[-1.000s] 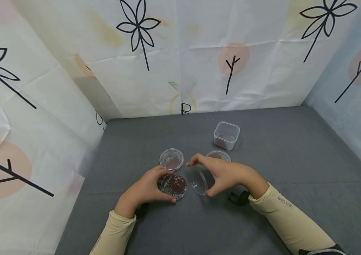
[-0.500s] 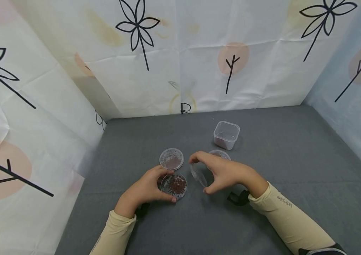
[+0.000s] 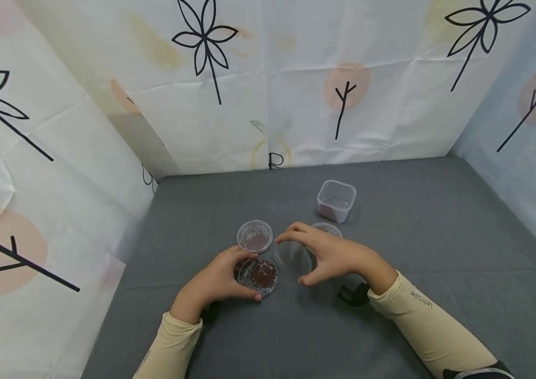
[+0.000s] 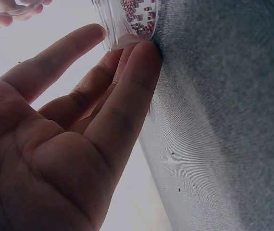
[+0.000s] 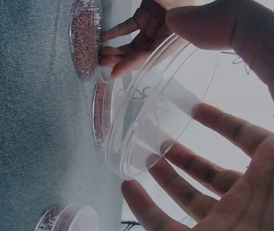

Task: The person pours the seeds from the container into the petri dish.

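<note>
My left hand [image 3: 220, 276] holds a round clear petri dish [image 3: 263, 278] of dark red and whitish granules on the table, thumb at the near rim and fingers at the far side. The left wrist view shows the fingertips against the dish wall [image 4: 113, 29]. Just to the right, my right hand [image 3: 334, 255] grips a clear petri dish lid [image 3: 291, 256] by its edge, raised off the table and tilted. In the right wrist view the thumb is on one side of the lid [image 5: 151, 115] and the fingertips on the other; nothing lies in it.
A second petri dish of granules [image 3: 255, 237] sits right behind the left hand. Another granule dish [image 3: 328, 228] is partly hidden behind the right hand. Farther back stands a clear square tub [image 3: 336, 202] on the grey table [image 3: 414, 221]. Patterned cloth walls [image 3: 305, 121] border the table.
The lid in my right hand has turned from nearly edge-on to a flatter tilt, and the hand has shifted slightly away from me. My left hand and its dish have stayed put.
</note>
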{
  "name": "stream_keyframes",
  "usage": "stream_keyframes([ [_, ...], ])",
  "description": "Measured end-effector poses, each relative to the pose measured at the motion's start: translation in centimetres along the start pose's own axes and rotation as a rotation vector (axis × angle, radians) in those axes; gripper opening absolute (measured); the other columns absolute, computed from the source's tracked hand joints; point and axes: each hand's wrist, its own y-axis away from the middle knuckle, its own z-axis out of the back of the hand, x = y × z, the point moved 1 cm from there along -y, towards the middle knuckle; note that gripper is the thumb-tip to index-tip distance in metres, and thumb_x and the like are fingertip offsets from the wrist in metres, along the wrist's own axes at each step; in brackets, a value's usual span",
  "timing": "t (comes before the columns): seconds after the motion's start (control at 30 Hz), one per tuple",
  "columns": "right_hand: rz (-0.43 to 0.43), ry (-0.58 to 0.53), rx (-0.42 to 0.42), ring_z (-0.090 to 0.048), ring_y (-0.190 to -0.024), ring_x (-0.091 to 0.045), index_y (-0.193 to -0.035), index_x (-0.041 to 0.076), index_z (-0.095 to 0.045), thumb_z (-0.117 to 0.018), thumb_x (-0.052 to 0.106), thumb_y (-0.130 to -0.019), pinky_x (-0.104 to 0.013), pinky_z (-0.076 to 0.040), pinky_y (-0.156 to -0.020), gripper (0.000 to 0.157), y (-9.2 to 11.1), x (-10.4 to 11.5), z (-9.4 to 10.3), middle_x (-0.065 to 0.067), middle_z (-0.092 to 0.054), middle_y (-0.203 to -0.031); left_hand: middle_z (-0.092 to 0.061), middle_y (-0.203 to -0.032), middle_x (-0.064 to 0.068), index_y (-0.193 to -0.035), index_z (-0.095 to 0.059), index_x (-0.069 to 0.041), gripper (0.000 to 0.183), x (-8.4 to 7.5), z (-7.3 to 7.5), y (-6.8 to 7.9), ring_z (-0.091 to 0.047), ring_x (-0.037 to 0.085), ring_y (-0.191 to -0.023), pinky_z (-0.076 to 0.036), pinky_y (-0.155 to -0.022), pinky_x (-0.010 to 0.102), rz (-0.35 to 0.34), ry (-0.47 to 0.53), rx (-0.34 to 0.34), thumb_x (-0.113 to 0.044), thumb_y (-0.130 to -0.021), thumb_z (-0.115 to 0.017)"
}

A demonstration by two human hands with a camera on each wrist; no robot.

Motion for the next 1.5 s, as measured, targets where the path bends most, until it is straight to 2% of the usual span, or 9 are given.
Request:
stream_keyframes([
  [0.33, -0.013, 0.099, -0.009, -0.057, -0.133, -0.026, -0.150, 0.012, -0.056, -0.090, 0.026, -0.081, -0.047, -0.052, -0.106, 0.078, -1.1, 0.0, -1.5, -0.001, -0.053, -0.147, -0.063, -0.135, 0.008, -0.144, -0.065, -0.009, 0.088, 0.1, 0.2, 0.2, -0.064, 0.027, -0.123, -0.056, -0.103, 0.049, -0.017, -0.016, -0.003, -0.044, -0.071, -0.101],
  [0.6, 0.005, 0.191, -0.005, -0.055, -0.133, -0.024, -0.130, 0.009, -0.065, -0.093, 0.028, -0.080, -0.042, -0.053, -0.105, 0.060, -1.8, 0.2, -3.2, -0.009, -0.058, -0.146, -0.062, -0.137, 0.006, -0.145, -0.063, -0.012, 0.088, 0.1, 0.4, 0.2, -0.062, 0.024, -0.124, -0.054, -0.104, 0.049, -0.033, -0.024, 0.009, -0.042, -0.071, -0.101],
  [0.8, 0.010, 0.243, -0.004, -0.053, -0.141, -0.029, -0.124, 0.015, -0.068, -0.094, 0.028, -0.076, -0.046, -0.051, -0.111, 0.056, -2.6, 0.5, -4.2, -0.012, -0.057, -0.151, -0.064, -0.132, 0.004, -0.144, -0.063, -0.012, 0.091, 0.1, 0.6, 0.0, -0.063, 0.021, -0.118, -0.056, -0.102, 0.046, -0.074, -0.023, 0.005, -0.042, -0.068, -0.103],
  [1.17, 0.016, 0.234, -0.019, -0.054, -0.133, -0.023, -0.116, 0.017, -0.070, -0.096, 0.029, -0.075, -0.041, -0.053, -0.108, 0.049, -4.0, 0.6, -5.3, -0.007, -0.054, -0.146, -0.062, -0.134, -0.001, -0.147, -0.060, -0.015, 0.101, 0.4, 0.5, 0.1, -0.062, 0.016, -0.120, -0.055, -0.105, 0.044, -0.086, 0.021, 0.014, -0.042, -0.061, -0.106],
  [1.5, 0.118, 0.211, -0.045, -0.057, -0.124, -0.024, -0.112, 0.010, -0.069, -0.097, 0.025, -0.073, -0.040, -0.053, -0.104, 0.050, -5.0, 1.2, -6.0, -0.015, -0.056, -0.141, -0.062, -0.134, -0.002, -0.149, -0.058, -0.017, 0.103, 0.5, 0.6, 0.3, -0.062, 0.017, -0.119, -0.056, -0.102, 0.042, -0.105, 0.012, 0.015, -0.046, -0.062, -0.105],
])
